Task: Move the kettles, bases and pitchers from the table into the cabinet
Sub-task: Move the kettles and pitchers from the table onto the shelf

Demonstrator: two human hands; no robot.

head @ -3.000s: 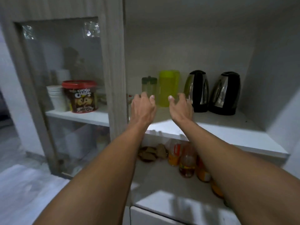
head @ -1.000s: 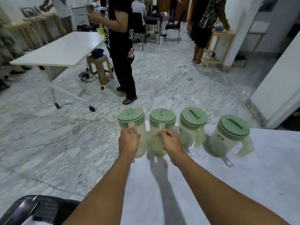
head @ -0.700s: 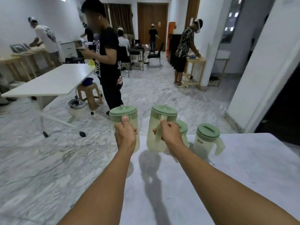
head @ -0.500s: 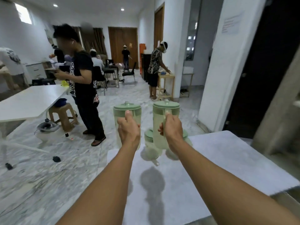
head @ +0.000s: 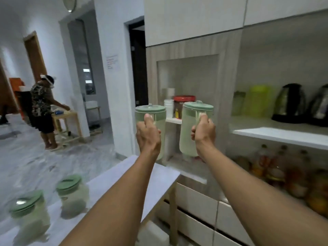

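My left hand [head: 147,134] grips the handle of a pale green lidded pitcher [head: 150,110], held upright in the air. My right hand [head: 204,131] grips the handle of a second such pitcher [head: 188,128] at the same height, in front of the cabinet's glass door [head: 188,77]. Two more green-lidded pitchers [head: 72,194] [head: 28,215] stand on the white table [head: 159,174] at lower left. On the open cabinet shelf [head: 276,135] at right stand two black kettles [head: 289,103] [head: 319,107], a yellow-green pitcher [head: 259,100] and a small clear pitcher [head: 238,103].
Behind the glass door sit a red-lidded tub [head: 184,100] and stacked white cups [head: 168,107]. Bottles and jars [head: 276,167] fill the lower shelf. Drawers [head: 195,206] are below. A person [head: 43,109] stands by a wooden stand far left.
My hands left the shelf, took hold of two pitchers on the table and lifted them. My view has swung right from the room to the cabinet, with both pitchers carried along.
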